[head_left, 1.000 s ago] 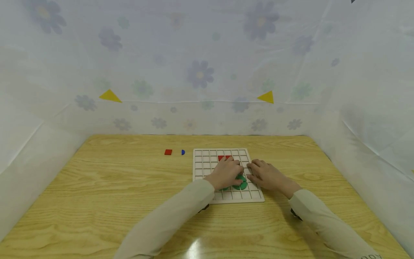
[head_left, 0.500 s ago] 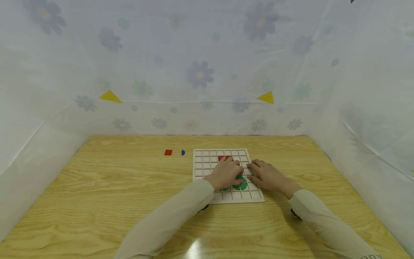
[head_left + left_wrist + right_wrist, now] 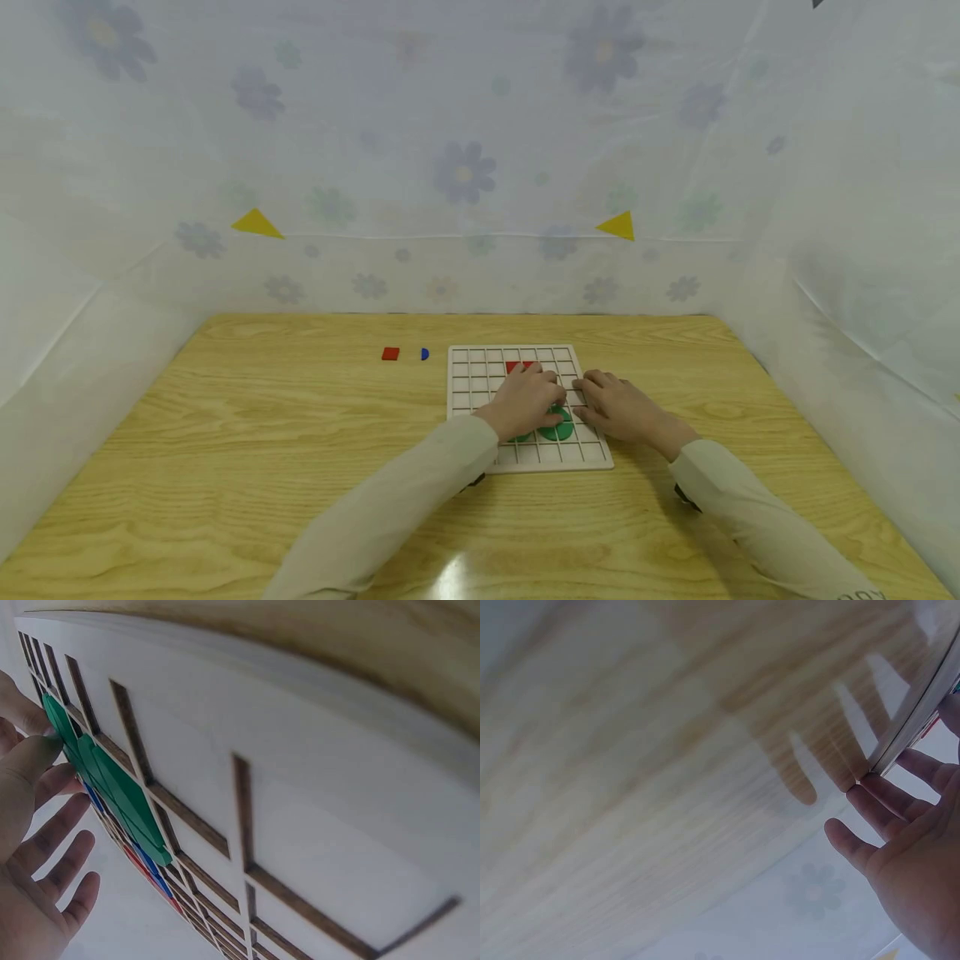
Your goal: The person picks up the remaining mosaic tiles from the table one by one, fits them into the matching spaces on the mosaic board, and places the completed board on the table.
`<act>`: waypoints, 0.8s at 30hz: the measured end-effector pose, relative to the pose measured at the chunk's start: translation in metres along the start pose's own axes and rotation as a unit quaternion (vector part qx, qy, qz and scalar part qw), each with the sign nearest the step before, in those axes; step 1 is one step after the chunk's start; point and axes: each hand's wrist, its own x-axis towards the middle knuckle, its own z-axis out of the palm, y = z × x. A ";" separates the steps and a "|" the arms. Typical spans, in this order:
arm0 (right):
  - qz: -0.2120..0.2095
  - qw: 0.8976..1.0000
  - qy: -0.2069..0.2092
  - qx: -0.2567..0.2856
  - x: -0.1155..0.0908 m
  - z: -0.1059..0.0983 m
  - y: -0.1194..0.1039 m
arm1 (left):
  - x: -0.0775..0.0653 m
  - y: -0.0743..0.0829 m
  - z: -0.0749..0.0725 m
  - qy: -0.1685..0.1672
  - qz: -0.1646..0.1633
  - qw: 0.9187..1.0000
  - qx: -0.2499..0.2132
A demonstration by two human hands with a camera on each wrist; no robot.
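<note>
Left wrist: my left fingers [image 3: 30, 761] pinch a green piece [image 3: 60, 721], probably light, stiff, best edge-held, right fingers [image 3: 874, 811] loosely touching the board [image 3: 225, 690].

Board [image 3: 477, 369] under L hand [image 3: 522, 402]: wht, dk-brn grid. Rounds [image 3: 552, 432] beside it: grn. Tiles [image 3: 512, 367] just beyond it: red. Off to its left: sq. [image 3: 391, 354], red; half-disc [image 3: 424, 354], blue. Sleeves [image 3: 405, 492]: beige. Table [image 3: 262, 433]: yel.-brn wood grain. Curtain [image 3: 480, 108] beyond: wht w/ pale purple, grn flowers [image 3: 465, 172].
</note>
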 end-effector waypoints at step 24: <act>0.002 1.000 0.001 0.001 0.000 -0.003 -0.002 | -0.006 -0.003 -0.001 0.011 0.032 0.999 0.012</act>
